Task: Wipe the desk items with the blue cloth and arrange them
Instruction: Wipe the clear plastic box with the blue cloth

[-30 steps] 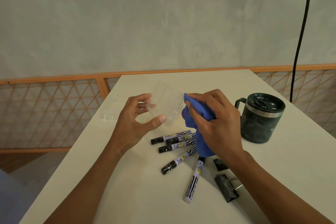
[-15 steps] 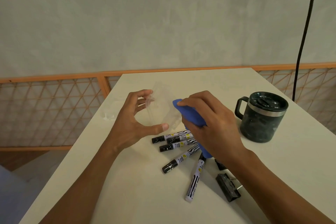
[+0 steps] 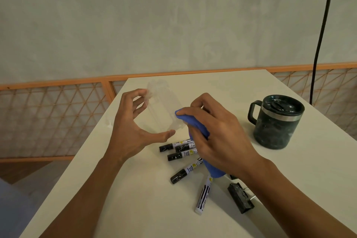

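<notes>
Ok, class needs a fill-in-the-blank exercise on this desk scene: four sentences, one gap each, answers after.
1. The right hand grips a ___ cloth.
2. The left hand pinches the clear plastic case between fingers and ___.
3. ___ markers lie on the table.
4. The lidded dark mug stands to the ___ of the markers.

Answers: blue; thumb; Five; right

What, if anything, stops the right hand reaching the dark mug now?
Likely nothing, so yes: bare table lies between the right hand and the mug. But that hand grips the blue cloth, so it isn't free to grasp.
</notes>
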